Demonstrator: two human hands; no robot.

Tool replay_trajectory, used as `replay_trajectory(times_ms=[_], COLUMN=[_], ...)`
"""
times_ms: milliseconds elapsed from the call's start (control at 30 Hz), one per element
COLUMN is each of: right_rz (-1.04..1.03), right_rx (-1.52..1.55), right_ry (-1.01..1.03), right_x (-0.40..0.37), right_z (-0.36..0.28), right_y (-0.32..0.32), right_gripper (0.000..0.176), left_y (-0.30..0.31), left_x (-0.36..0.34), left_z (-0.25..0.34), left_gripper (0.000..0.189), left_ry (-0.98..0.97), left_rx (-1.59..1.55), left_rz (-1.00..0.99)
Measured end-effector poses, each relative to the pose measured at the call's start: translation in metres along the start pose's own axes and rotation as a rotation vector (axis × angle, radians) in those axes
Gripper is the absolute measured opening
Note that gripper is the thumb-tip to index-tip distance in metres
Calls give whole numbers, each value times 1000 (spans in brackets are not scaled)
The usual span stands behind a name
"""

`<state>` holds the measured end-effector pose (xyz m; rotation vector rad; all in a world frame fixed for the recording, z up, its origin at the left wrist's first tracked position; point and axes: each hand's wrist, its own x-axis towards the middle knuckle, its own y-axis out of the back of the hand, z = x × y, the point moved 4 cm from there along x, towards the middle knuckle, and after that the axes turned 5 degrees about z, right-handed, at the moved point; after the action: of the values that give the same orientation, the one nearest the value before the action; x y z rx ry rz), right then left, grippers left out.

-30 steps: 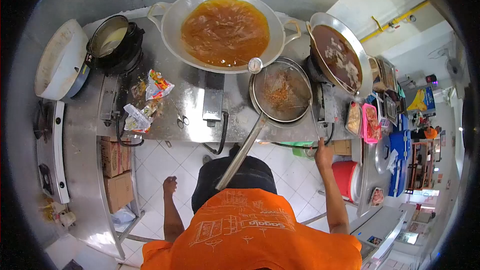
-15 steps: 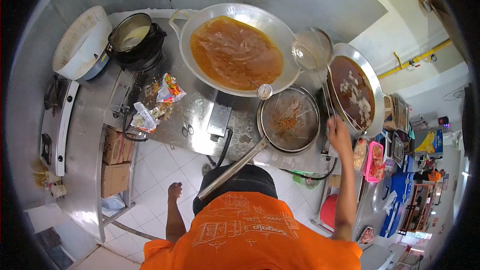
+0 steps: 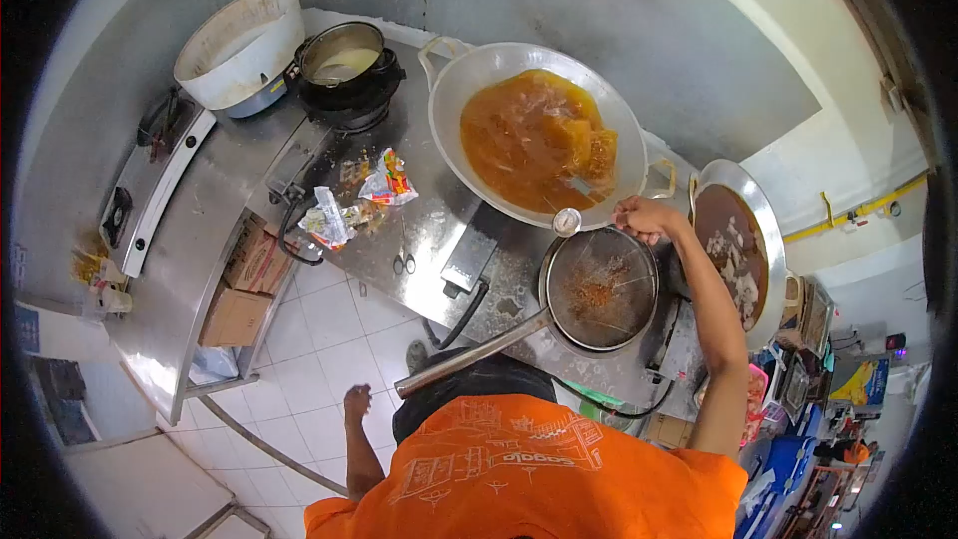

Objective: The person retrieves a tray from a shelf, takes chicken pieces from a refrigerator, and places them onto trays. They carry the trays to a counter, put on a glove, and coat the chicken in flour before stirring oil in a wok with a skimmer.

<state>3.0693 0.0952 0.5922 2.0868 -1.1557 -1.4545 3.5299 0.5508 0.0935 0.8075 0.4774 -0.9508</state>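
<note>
My right hand (image 3: 644, 218) is closed around the handle of a wire skimmer at the near right rim of a large wok (image 3: 449, 130). The skimmer's mesh (image 3: 594, 153) is dipped in the brown oil (image 3: 509, 140) on the wok's right side. Close by, a round dial thermometer (image 3: 567, 223) sits at the wok's near edge. Below my hand lies a round strainer (image 3: 602, 289) with brown crumbs on its mesh and a long handle pointing towards my body. My left hand (image 3: 357, 401) hangs low over the tiled floor, empty, fingers loosely apart.
A second wok (image 3: 714, 180) with dark oil and pale pieces stands at right. Torn packets (image 3: 329, 220) and scissors (image 3: 403, 264) lie on the steel counter (image 3: 399, 235). Behind are a black pot (image 3: 344, 90) and a white tub (image 3: 235, 65). Cardboard boxes (image 3: 239, 314) sit underneath.
My right hand has swung left with the skimmer, from above the second wok to the large wok. Its mesh has gone into the oil. The view has shifted; my left hand stays low.
</note>
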Motion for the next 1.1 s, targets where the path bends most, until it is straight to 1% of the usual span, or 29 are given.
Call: replay_trajectory(times_ms=[33,67,100,133,167,200,233,333,400,433,500,533,567,600,633,667,733,767,800,833,867,900,933,1000,1033,1100], right_rz=[-68,-59,-76,-93,-84,-110,-136,-164,-150,-141,-98,-61,-53,41,134,141,492,493,750,995,998,1110,1227,1231,1230,1100], right_rx=[97,97,167,239,246,306,367,415,436,447,467,478,486,490,493,503,276,285,53,-195,-190,-183,-177,-164,-159,-8], right_ry=[34,35,49,62,65,88,113,165,172,178,185,191,184,181,172,152,260,227,211,189,148,71,-9,-88,-124,-176], right_x=[-2,-8,-14,-20,-22,-22,-25,-38,-51,-59,-78,-90,-106,-124,-140,-153,-188,-207,-236,-262,-271,-276,-280,-276,-274,-258], right_z=[-1,-4,-9,-13,-12,-11,-13,-19,-22,-25,-25,-24,-23,-20,-13,0,24,30,31,33,47,68,87,109,119,149], right_y=[-2,-3,-7,-11,-15,-18,-22,-32,-38,-41,-45,-48,-51,-53,-57,-65,-75,-92,-101,-113,-136,-160,-181,-228,-252,-286], right_gripper=[12,12,13,15,15,17,19,20,20,21,20,20,20,19,18,18,17,17,15,14,14,13,12,12,12,14], left_y=[0,1,2,4,8,12,18,36,49,55,65,68,71,75,78,80,84,85,84,83,83,83,81,77,70,61], left_x=[-2,-6,-7,-10,-10,-6,-2,13,31,35,40,40,42,43,44,46,55,72,80,76,73,73,77,90,97,106], left_z=[-14,-22,-25,-30,-33,-32,-26,-11,0,7,28,35,40,44,47,45,32,15,1,-2,-3,1,2,-6,2,17], left_gripper=[25,26,26,28,29,30,30,27,25,25,21,21,21,21,21,20,20,20,20,20,19,19,19,20,20,23], left_ry=[74,148,138,168,197,211,199,138,85,78,-80,-84,-108,-130,-130,-119,-98,0,102,110,72,22,7,98,64,101], left_rx=[7,17,16,46,79,122,127,59,-131,-123,-211,-202,-131,-59,-46,-25,19,-74,-164,-134,59,249,281,187,234,204], left_rz=[-25,-50,-52,-76,-99,-76,-76,-77,-95,-99,-91,-98,-53,-11,-24,-44,-87,-198,-306,-328,-259,-190,-213,-318,-353,-343])
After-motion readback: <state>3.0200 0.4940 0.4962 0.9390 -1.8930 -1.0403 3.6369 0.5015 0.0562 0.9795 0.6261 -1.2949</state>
